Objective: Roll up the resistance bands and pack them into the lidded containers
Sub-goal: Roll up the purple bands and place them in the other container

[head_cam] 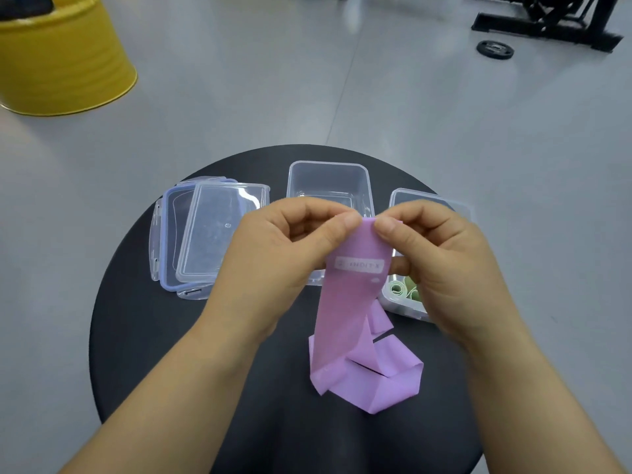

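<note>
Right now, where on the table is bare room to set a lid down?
Best: bare table in front of the stacked lids, left of the purple band heap. Smaller strip right of the heap, before the green-roll container. Crowded: back row, and centre under left hand and right hand.

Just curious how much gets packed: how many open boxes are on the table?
2. An empty box stands at the back middle, behind the band; a second box, holding green rolls, sits at the right, partly hidden by the right hand.
</note>
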Demonstrator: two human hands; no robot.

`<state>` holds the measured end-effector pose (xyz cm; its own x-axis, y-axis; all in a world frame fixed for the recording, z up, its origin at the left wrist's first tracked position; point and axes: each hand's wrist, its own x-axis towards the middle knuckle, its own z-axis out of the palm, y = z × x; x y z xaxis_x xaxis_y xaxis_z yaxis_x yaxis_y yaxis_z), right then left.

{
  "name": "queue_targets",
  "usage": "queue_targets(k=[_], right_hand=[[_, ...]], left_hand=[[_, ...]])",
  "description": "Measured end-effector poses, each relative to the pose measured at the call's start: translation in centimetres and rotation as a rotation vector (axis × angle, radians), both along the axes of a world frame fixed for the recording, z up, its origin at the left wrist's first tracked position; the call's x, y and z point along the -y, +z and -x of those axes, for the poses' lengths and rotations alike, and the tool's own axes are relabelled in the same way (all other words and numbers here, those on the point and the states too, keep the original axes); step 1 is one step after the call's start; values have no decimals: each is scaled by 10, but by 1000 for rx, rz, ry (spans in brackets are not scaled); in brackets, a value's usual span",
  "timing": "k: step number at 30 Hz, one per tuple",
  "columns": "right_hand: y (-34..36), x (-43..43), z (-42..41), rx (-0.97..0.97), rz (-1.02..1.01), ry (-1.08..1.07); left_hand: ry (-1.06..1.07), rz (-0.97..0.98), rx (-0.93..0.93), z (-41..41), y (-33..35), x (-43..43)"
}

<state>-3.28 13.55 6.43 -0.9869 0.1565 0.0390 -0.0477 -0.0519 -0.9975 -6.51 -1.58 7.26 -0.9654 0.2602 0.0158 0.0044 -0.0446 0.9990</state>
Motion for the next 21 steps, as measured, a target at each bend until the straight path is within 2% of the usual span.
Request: queue_targets(k=[5, 10, 13, 17, 21], right_hand=[[26, 1, -9, -101, -82, 2], [54, 4, -27, -108, 82, 60], [59, 4, -33, -78, 122, 100], [50, 0, -30, 31, 114, 126], [22, -1, -18, 231, 136, 91]], left_hand=[[-11, 4, -108, -7, 23, 5], [-42, -130, -126, -24, 48, 8], [-65, -148, -119, -30, 54, 9], [-62, -116, -44, -27, 47, 8], [-70, 7, 97, -11, 15, 7]])
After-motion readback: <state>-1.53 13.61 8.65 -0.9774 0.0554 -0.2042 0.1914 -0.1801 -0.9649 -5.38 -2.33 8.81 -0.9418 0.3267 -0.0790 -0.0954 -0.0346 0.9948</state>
